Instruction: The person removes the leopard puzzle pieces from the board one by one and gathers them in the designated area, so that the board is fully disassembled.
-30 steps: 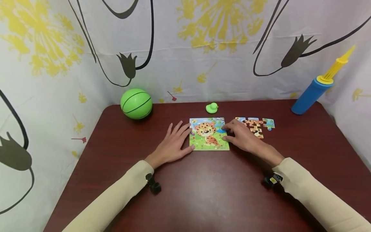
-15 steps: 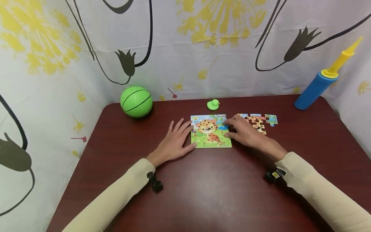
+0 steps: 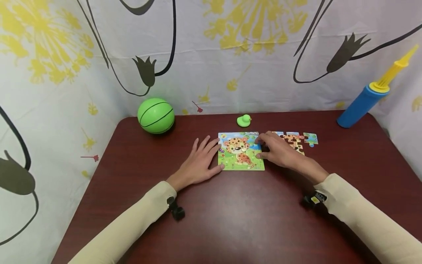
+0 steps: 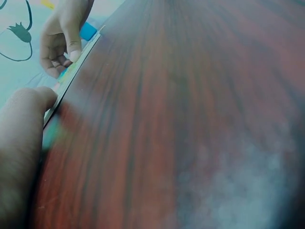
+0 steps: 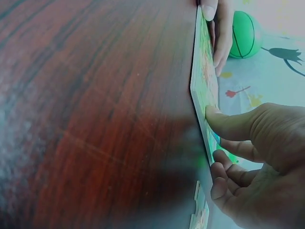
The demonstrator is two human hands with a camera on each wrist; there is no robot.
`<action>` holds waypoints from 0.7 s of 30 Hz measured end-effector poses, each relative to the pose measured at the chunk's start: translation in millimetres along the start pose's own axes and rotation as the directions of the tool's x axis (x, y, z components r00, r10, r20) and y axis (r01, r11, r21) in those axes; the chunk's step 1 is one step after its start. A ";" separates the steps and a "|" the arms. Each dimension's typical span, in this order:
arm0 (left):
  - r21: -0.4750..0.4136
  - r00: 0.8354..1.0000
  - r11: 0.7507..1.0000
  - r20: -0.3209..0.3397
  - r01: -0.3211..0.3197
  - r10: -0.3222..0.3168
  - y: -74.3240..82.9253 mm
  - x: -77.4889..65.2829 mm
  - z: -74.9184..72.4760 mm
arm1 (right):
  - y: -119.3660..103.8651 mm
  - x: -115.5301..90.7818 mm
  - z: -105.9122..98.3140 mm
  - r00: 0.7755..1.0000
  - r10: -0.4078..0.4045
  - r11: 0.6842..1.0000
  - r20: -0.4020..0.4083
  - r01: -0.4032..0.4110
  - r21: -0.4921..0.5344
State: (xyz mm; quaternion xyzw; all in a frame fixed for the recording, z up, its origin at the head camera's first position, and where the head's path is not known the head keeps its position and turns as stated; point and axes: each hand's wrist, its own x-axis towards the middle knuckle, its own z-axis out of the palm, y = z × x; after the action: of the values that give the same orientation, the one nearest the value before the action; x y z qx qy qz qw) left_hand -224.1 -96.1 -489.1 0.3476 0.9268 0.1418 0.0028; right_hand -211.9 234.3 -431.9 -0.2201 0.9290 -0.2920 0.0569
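Note:
A jigsaw puzzle point(image 3: 235, 157) with a spotted leopard cub lies flat on the dark red table. On its left side, my left hand point(image 3: 197, 161) is spread, fingers straight and reaching the edge, thumb point(image 4: 45, 98) at the near corner. My right hand point(image 3: 278, 150) grips the puzzle's right part, thumb point(image 5: 224, 123) and bent forefinger set apart on it, other fingers curled. Whether a single piece is pinched there, I cannot tell. Several loose puzzle pieces point(image 3: 310, 138) lie beyond the right hand, which partly hides them.
A green toy duck point(image 3: 244, 121) sits behind the puzzle. At the back left stands a green ball point(image 3: 156, 116) with black lines. A blue and yellow hand pump point(image 3: 359, 104) leans at the back right. Patterned cloth point(image 3: 184, 66) hangs behind the table point(image 3: 230, 212).
The head view shifts slightly. Both hands stay in nearly the same place on the puzzle, and the loose pieces lie as before.

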 end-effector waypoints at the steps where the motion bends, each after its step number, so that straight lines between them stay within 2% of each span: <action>1: -0.002 1.000 1.000 0.002 -0.002 0.002 -0.1 -0.3 0.3 | -0.3 -0.2 0.1 1.000 0.005 1.000 -0.004 -0.005 0.004; 10: -0.023 1.000 1.000 -0.007 -0.016 0.015 1.1 -0.2 -3.3 | 0.4 -1.8 0.1 0.993 0.059 0.990 -0.100 -0.045 0.133; 16: -0.020 1.000 1.000 0.006 -0.004 0.004 1.1 -0.4 -2.2 | 1.7 -1.4 0.5 0.989 0.127 0.959 -0.076 -0.103 0.265; 21: -0.015 1.000 1.000 0.006 0.002 -0.002 0.3 -0.8 -1.3 | 2.0 -1.3 0.3 0.989 0.135 0.958 -0.061 -0.114 0.262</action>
State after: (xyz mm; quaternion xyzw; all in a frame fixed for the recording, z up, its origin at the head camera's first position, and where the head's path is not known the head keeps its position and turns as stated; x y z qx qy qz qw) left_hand -223.4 -96.7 -487.8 0.3472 0.9260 0.1477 0.0084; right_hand -211.4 236.2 -433.3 -0.1403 0.8968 -0.4144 0.0667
